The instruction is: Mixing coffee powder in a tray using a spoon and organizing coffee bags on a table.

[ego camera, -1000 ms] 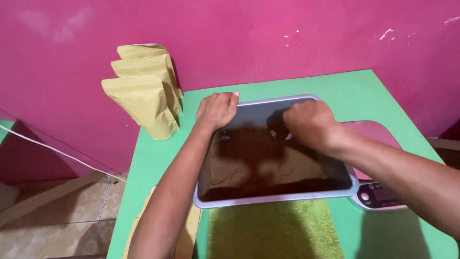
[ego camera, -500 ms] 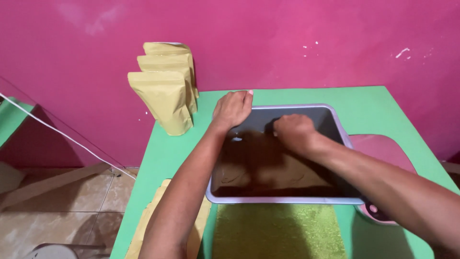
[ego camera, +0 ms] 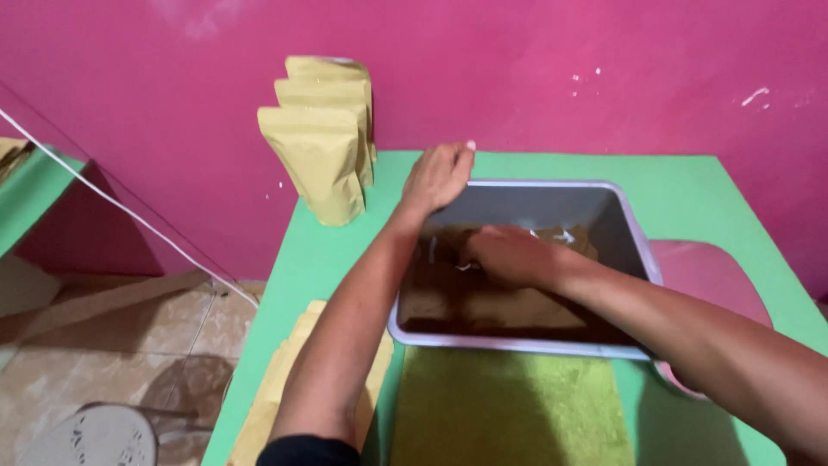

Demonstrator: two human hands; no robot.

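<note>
Since the earlier frame, the right hand (ego camera: 509, 255) has been lowered from the rim into the grey rectangular plastic tub (ego camera: 552, 200), and the view has been shifted so that the tub's inner walls are now seen. The green-topped table (ego camera: 345, 250) is noted beneath everything, set against a pink painted wall (ego camera: 535, 69). The tub is found on the table, with brown powder (ego camera: 483, 302) covering its bottom. A yellow-green cloth (ego camera: 509, 410) is laid on the near side of the tub, below both wrists. A row of upright tan paper pouches (ego camera: 323, 147) is observed well to the left of the left fingers, by the wall. Flat tan pouches (ego camera: 285, 388) are stacked at the table's left edge, beside the left forearm. The left hand (ego camera: 438, 175) is placed on the tub's far left rim, fingers curled together over the edge. The right fingers are pressed into the powder; whether they are spread or closed cannot be told.
</note>
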